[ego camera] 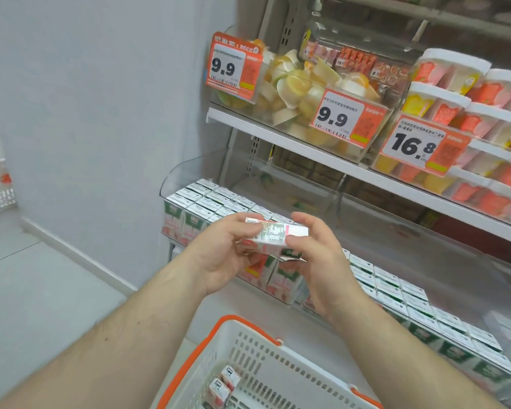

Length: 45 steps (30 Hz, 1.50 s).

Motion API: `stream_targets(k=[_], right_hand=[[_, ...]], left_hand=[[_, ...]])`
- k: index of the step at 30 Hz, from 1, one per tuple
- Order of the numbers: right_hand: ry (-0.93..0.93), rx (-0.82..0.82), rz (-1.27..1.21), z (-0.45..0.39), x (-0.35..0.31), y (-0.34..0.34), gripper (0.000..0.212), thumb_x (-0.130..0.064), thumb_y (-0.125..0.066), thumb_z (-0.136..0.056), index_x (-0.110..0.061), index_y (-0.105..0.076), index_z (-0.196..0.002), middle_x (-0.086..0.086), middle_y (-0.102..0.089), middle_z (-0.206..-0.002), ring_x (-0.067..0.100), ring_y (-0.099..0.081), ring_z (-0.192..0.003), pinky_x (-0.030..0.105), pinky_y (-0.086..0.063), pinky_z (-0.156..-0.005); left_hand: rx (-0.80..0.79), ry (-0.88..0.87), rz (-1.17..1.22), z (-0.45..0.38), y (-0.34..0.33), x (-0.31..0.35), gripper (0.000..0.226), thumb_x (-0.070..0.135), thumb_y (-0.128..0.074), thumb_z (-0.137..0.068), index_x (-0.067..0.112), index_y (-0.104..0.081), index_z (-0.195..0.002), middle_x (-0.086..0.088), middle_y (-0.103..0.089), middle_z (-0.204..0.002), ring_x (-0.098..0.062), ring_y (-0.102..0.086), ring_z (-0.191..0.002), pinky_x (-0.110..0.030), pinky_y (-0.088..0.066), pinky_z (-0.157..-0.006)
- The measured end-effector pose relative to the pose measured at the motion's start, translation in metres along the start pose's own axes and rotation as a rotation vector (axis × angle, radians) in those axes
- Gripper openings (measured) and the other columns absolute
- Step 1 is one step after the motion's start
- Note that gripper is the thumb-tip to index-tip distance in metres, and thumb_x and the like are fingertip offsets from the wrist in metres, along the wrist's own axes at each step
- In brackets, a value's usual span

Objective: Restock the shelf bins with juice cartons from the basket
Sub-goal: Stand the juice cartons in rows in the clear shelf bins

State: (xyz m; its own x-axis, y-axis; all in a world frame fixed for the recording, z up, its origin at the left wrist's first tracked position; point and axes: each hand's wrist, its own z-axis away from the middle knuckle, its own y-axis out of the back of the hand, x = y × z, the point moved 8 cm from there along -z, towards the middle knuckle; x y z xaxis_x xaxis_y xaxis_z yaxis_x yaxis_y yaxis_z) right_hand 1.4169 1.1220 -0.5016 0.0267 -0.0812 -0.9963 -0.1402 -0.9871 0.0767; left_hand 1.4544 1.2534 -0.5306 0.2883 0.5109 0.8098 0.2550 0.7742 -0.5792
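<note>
Looking down from the head camera, a white basket (281,376) with an orange rim and handles sits low in front of the person. A few small juice cartons (223,385) lie in its near corner, pink and white.

Just past the basket is the low shelf bin (189,172), a see-through box. It is packed with rows of cartons (210,199) standing up, white tops showing, green and pink on the sides. A second bin (443,329) to the right is full of the same kind of cartons.

On the shelf above, a clear bin holds yellow and white fruit cups (298,87). Next to it are stacked tubs (452,84) with white lids and orange and yellow food inside. Orange price tags hang in front, two reading 9.9 (334,118) and one reading 16.8 (416,146). A pale wall (101,98) stands at the left.

Both hands are raised over the near bin and hide part of its front row. The left hand (222,252) curls its grip around one end of a juice carton (275,234). The right hand (319,258) pinches the other end with thumb and fingers. The carton lies on its side in the air, between the basket and the bin. It is white and pink, with a small printed label facing up.
</note>
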Motion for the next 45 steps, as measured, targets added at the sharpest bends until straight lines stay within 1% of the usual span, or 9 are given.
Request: stream_targets(k=[5, 9, 14, 21, 26, 29, 33, 36, 45], right_hand=[[0.049, 0.141, 0.088, -0.019, -0.013, -0.004, 0.013, -0.007, -0.061, -0.091, -0.014, -0.069, -0.099, 0.005, -0.073, -0.092, 0.015, -0.065, -0.077, 0.026, -0.052, -0.060], [-0.155, 0.222, -0.025, -0.054, -0.014, -0.010, 0.016, -0.024, -0.062, -0.094, -0.010, -0.068, -0.097, 0.011, -0.074, -0.088, 0.020, -0.066, -0.072, 0.026, -0.052, -0.057], [-0.227, 0.302, 0.018, -0.119, -0.018, -0.019, 0.024, -0.034, -0.065, -0.089, -0.010, -0.065, -0.092, 0.009, -0.073, -0.083, 0.018, -0.066, -0.062, 0.025, -0.055, -0.056], [0.054, 0.286, 0.606, -0.213, -0.019, -0.055, 0.032, -0.038, -0.071, -0.078, -0.018, -0.053, -0.096, 0.005, -0.067, -0.104, 0.025, -0.065, -0.095, 0.037, -0.055, -0.088], [0.073, 0.131, 0.826, -0.266, -0.001, -0.102, 0.022, -0.033, -0.067, -0.077, -0.017, -0.053, -0.072, -0.001, -0.059, -0.074, 0.021, -0.066, -0.077, 0.028, -0.051, -0.070], [-0.038, 0.030, 0.740, -0.280, 0.016, -0.120, 0.029, -0.031, -0.074, -0.081, -0.015, -0.051, -0.072, -0.002, -0.054, -0.069, 0.012, -0.053, -0.061, 0.025, -0.047, -0.067], [-0.244, -0.144, 0.606, -0.282, 0.045, -0.132, 0.036, -0.042, -0.079, -0.078, -0.012, -0.061, -0.088, 0.005, -0.068, -0.086, 0.018, -0.065, -0.068, 0.025, -0.051, -0.060], [-0.415, -0.320, 0.470, -0.280, 0.064, -0.137, 0.031, -0.044, -0.067, -0.086, -0.013, -0.068, -0.091, 0.006, -0.071, -0.076, 0.023, -0.067, -0.060, 0.029, -0.055, -0.060], [-0.536, -0.305, 0.338, -0.284, 0.074, -0.120, 0.047, -0.057, -0.050, -0.089, -0.011, -0.059, -0.087, 0.006, -0.057, -0.062, 0.021, -0.057, -0.056, 0.029, -0.046, -0.060]], left_hand=[[0.077, -0.099, -0.094, -0.005, 0.018, 0.016, 0.014, 0.010, -0.061, -0.092, 0.014, -0.066, -0.104, -0.005, -0.074, -0.088, -0.019, -0.068, -0.080, -0.034, -0.051, -0.079], [0.547, -0.348, -0.280, -0.007, 0.072, 0.048, 0.009, 0.025, -0.070, -0.085, 0.025, -0.067, -0.093, 0.008, -0.068, -0.092, -0.016, -0.064, -0.093, -0.030, -0.049, -0.075], [0.918, -0.546, -0.607, -0.010, 0.107, 0.064, 0.042, 0.028, -0.067, -0.080, 0.027, -0.056, -0.120, 0.002, -0.042, -0.137, -0.020, -0.039, -0.131, -0.043, -0.030, -0.114], [0.945, -0.385, -0.671, -0.037, 0.125, 0.050, 0.068, 0.029, -0.065, -0.084, 0.039, -0.036, -0.144, 0.003, -0.005, -0.162, -0.019, -0.010, -0.148, -0.047, -0.013, -0.120], [0.874, -0.379, -0.604, -0.054, 0.124, 0.030, 0.081, 0.024, -0.064, -0.082, 0.045, -0.023, -0.148, 0.016, 0.003, -0.161, -0.015, -0.007, -0.148, -0.048, -0.016, -0.120], [0.879, -0.403, -0.547, -0.063, 0.124, 0.026, 0.088, 0.017, -0.066, -0.080, 0.047, -0.021, -0.149, 0.018, 0.008, -0.160, -0.014, -0.005, -0.148, -0.045, -0.015, -0.121], [0.898, -0.395, -0.529, -0.070, 0.125, 0.024, 0.087, 0.009, -0.063, -0.081, 0.046, -0.023, -0.148, 0.017, 0.013, -0.160, -0.016, 0.003, -0.149, -0.045, -0.010, -0.122], [0.899, -0.387, -0.527, -0.070, 0.124, 0.025, 0.087, 0.006, -0.063, -0.081, 0.047, -0.024, -0.148, 0.018, 0.014, -0.159, -0.016, 0.005, -0.150, -0.045, -0.010, -0.122], [0.810, -0.336, -0.591, -0.071, 0.120, 0.025, 0.089, 0.010, -0.064, -0.083, 0.050, -0.019, -0.148, 0.017, 0.022, -0.157, -0.020, 0.010, -0.150, -0.048, -0.008, -0.122]])
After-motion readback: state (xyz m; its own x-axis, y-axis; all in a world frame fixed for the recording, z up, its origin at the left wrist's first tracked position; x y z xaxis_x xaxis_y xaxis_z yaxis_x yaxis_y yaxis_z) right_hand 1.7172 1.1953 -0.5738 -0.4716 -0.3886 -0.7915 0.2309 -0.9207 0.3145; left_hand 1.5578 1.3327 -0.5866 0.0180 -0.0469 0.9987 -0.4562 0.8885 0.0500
